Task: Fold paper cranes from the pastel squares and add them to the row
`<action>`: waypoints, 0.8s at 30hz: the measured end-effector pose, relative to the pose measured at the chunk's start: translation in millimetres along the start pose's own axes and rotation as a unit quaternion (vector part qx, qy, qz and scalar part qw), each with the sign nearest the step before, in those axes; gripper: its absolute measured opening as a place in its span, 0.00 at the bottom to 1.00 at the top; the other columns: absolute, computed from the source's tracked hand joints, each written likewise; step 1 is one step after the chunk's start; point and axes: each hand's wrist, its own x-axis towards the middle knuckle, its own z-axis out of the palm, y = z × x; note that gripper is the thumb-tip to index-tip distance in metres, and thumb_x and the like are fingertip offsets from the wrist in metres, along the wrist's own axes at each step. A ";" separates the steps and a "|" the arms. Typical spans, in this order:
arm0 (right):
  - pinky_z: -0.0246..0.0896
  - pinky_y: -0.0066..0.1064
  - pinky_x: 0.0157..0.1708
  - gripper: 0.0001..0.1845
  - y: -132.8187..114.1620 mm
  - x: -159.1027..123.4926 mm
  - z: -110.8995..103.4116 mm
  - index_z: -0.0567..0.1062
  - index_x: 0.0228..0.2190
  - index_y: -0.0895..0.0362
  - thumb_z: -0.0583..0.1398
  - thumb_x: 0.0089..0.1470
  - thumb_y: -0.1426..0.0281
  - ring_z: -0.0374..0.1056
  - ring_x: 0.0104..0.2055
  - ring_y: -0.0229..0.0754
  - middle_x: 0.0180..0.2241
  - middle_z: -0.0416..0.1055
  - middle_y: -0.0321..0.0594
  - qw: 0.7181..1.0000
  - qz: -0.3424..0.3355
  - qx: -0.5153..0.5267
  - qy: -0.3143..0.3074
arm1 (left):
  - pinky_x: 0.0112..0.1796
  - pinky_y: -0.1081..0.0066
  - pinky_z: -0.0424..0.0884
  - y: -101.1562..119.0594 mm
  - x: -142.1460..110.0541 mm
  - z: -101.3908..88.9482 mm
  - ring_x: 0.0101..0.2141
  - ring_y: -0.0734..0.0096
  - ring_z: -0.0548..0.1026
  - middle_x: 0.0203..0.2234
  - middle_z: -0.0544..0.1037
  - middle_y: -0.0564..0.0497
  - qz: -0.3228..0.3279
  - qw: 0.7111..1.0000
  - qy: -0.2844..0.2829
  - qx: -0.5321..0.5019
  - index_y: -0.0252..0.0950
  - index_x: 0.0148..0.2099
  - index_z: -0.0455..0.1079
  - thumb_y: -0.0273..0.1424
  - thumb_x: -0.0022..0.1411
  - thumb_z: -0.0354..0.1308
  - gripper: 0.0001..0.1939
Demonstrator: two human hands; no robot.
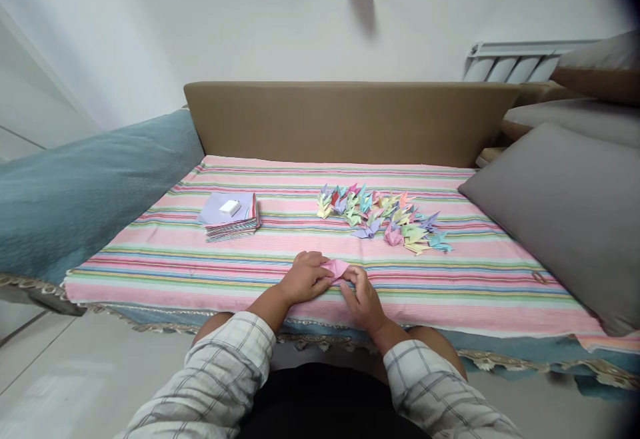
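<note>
A piece of pink origami paper (336, 268), partly folded, lies between my hands near the front edge of the striped cloth. My left hand (306, 278) is closed on its left side, fingers over the paper. On the right side, my right hand (363, 296) pinches the paper's edge between thumb and fingers. Its lower part is hidden behind my fingers. Beyond my hands, several folded paper cranes (367, 228) in many colours are gathered in a loose group. A stack of coloured paper sheets (233, 231) sits to the left, with a small white block (230, 208) on top.
The striped cloth (150, 259) covers a sofa seat with a brown backrest (350, 122). Grey cushions (560, 206) crowd the right end. A blue-covered armrest (100, 186) bounds the left. A small ring-like item (539, 277) lies at the right.
</note>
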 end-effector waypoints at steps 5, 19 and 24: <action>0.61 0.32 0.35 0.24 -13.3 10.7 -6.7 0.58 0.54 0.59 0.46 0.60 0.60 0.67 0.31 0.41 0.28 0.69 0.37 0.994 0.104 0.021 -0.015 | 0.54 0.52 0.51 8.2 4.9 -4.5 0.47 0.61 0.68 0.49 0.73 0.48 0.022 0.999 -0.025 0.039 0.44 0.40 0.75 0.40 0.64 0.49 0.14; 0.47 0.26 0.24 0.09 -24.2 50.2 -11.9 0.64 0.22 0.54 0.55 0.47 0.63 0.61 0.25 0.37 0.21 0.66 0.30 0.969 0.234 -0.055 -0.062 | 0.40 0.69 0.67 7.4 8.3 -7.0 0.40 0.67 0.73 0.40 0.77 0.48 -0.155 0.985 0.024 -0.069 0.38 0.50 0.67 0.31 0.61 0.49 0.16; 0.47 0.26 0.24 0.08 -21.5 50.5 -11.5 0.64 0.22 0.54 0.55 0.46 0.63 0.62 0.25 0.37 0.22 0.66 0.30 0.967 0.241 -0.055 -0.065 | 0.32 0.74 0.67 -2.9 14.6 -11.1 0.32 0.70 0.75 0.29 0.79 0.53 -0.245 0.962 0.000 -0.118 0.37 0.39 0.75 0.26 0.53 0.53 0.12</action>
